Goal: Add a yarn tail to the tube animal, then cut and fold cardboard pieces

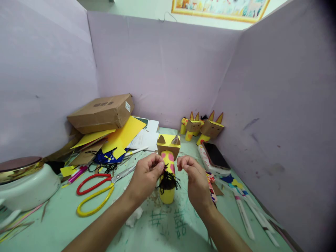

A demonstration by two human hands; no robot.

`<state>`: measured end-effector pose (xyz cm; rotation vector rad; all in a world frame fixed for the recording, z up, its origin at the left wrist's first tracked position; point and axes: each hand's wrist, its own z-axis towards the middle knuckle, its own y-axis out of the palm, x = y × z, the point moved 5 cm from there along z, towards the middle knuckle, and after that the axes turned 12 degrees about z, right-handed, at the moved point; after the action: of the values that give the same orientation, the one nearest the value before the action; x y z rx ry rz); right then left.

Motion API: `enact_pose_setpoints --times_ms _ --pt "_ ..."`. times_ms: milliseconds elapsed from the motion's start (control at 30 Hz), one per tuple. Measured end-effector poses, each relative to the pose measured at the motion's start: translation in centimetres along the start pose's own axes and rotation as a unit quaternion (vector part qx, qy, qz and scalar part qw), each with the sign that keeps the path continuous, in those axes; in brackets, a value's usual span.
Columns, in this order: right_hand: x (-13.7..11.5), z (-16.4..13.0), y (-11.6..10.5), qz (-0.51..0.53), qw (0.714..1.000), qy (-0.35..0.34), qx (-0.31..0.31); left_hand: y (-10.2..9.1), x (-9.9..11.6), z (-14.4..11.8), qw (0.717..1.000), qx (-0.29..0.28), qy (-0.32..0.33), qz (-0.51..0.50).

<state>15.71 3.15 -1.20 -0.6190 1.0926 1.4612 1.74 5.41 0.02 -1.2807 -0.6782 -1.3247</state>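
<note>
Left hand (148, 171): thumb and forefinger pressed together beside the figure (169, 194); they appear to pinch a thin strand of the black yarn (169, 180), though so fine a strand is hard to confirm. Right hand (195, 178): fingers curled inward, tips apart from the figure on its right; whether they grip anything cannot be told.

The figure sits between both hands, its cardboard head (168, 153) on the far end and yarn around the near part. This placing probably gives both hands access to the yarn; the left grip likely steadies a loose strand.

Outward from the figure: scissors (96, 196) to its left, blades towards it, presumably kept within reach. Yellow paper (124, 136) and a box (101, 113) lie beyond, farther left. Similar models (193, 126) stand beyond it, right, probably set aside from the work. Phone (216, 155) and pens (244, 217) to its right.
</note>
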Motion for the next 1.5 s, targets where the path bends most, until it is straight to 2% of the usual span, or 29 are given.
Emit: enact_pose_setpoints --times_ms 67,200,333,600,800,900,1200,1267,1400,1500 --pt "-0.2 0.0 0.1 -0.037 0.999 -0.001 -0.004 0.1 0.0 0.0 1.000 -0.008 -0.002 -0.006" --pt "-0.7 0.0 1.4 -0.149 0.986 -0.024 -0.073 0.2 0.6 -0.1 0.999 -0.017 0.031 0.011" --pt "-0.7 0.1 1.6 -0.177 0.981 -0.040 -0.069 0.3 0.8 -0.1 0.998 -0.023 0.043 0.033" --pt "0.4 -0.1 0.5 -0.075 0.996 0.024 -0.032 0.1 0.1 0.0 1.000 -0.005 0.000 0.008" --pt "0.0 -0.2 0.3 -0.043 0.999 -0.012 -0.010 0.2 -0.1 0.1 1.000 -0.009 -0.001 -0.015" --pt "0.0 -0.2 0.4 -0.042 0.999 -0.007 -0.006 0.2 -0.1 0.1 1.000 -0.009 -0.007 -0.021" --pt "0.0 0.2 0.5 0.011 0.999 0.027 0.016 0.0 1.8 -0.2 0.997 -0.054 0.051 -0.006" --pt "0.1 0.1 0.5 0.010 0.999 0.029 0.016 0.0 1.4 -0.1 0.998 -0.042 0.022 -0.039" --pt "0.0 0.1 0.4 -0.004 0.999 0.025 0.023 0.0 0.1 0.2 0.993 0.005 -0.076 -0.091" --pt "-0.1 0.1 0.5 -0.025 1.000 0.009 0.016 0.2 0.0 0.2 0.990 0.000 -0.100 -0.095"
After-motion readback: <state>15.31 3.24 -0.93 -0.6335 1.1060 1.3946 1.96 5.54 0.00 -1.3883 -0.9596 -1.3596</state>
